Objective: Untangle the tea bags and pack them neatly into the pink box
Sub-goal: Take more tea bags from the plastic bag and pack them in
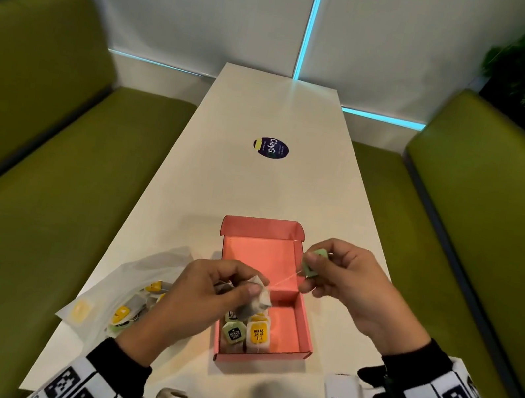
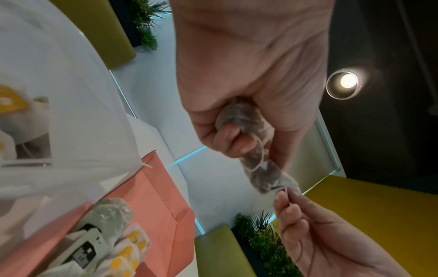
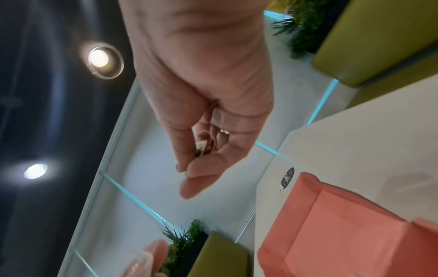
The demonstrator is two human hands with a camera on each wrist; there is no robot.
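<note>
My left hand [image 1: 232,289] [image 2: 241,131] grips a grey mesh tea bag [image 1: 259,297] [image 2: 260,163] above the near left part of the open pink box [image 1: 305,320] [image 2: 163,202] [image 3: 343,234]. My right hand [image 1: 313,271] [image 3: 201,155] pinches that bag's pale green paper tag [image 1: 313,263] over the box's right wall. A thin string [image 1: 286,277] runs taut between bag and tag. Several packed tea bags [image 1: 247,333] [image 2: 104,236] with green and yellow tags stand in the box's near left corner.
A clear plastic bag [image 1: 139,286] holding several more tea bags [image 1: 131,309] lies on the white table [image 1: 256,184] left of the box. A round dark sticker [image 1: 270,148] sits mid-table. Green benches [image 1: 34,160] flank both sides.
</note>
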